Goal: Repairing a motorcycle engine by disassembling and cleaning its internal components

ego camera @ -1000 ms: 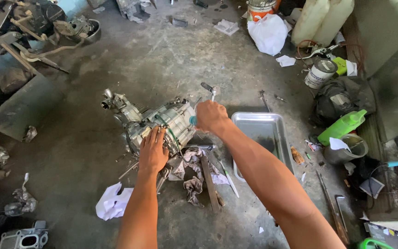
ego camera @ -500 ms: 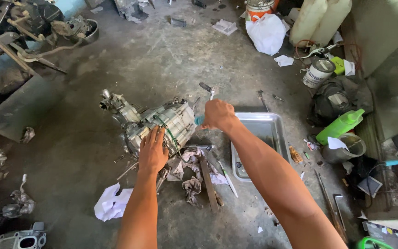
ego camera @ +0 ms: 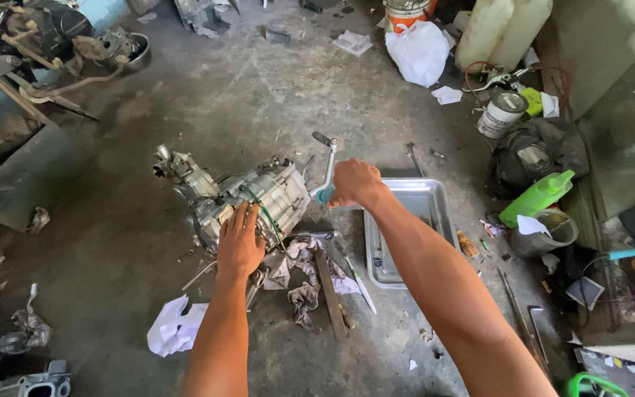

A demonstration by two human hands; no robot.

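**A:** So what's on the floor there?

**B:** A small engine block [ego camera: 248,202], cast grey metal, ribbed and lumpy, grimy all over, lying on its side in the middle of the bare concrete floor [ego camera: 259,95]. A thin green hose curls across its near face.

**A:** And the hands?

**B:** The left hand [ego camera: 239,242] lies flat on the casing's near edge, fingers spread and loose, pressing rather than gripping. The right hand [ego camera: 354,184] is clenched around the teal-tipped handle of a ratchet wrench [ego camera: 327,165]. It's a slim chrome bar that runs up from the fist to a dark head, just off the engine's right end.

**A:** What's lying around it?

**B:** Oily crumpled rags [ego camera: 299,276] and a flat strip of wood [ego camera: 330,290] sit right under the block. Next to the wood is a screwdriver [ego camera: 360,283] with a pale handle. A shallow rectangular steel tray [ego camera: 413,228], shiny with rounded corners, sits just to the right. Scrunched white paper [ego camera: 176,327] lies by the left forearm. Further out there's a green plastic squeeze bottle [ego camera: 536,197], a dented tin can [ego camera: 501,114], a white plastic bag [ego camera: 420,51] and two pale jerrycans [ego camera: 501,29]. Rusty metal scrap [ego camera: 31,59] is heaped at the upper left.
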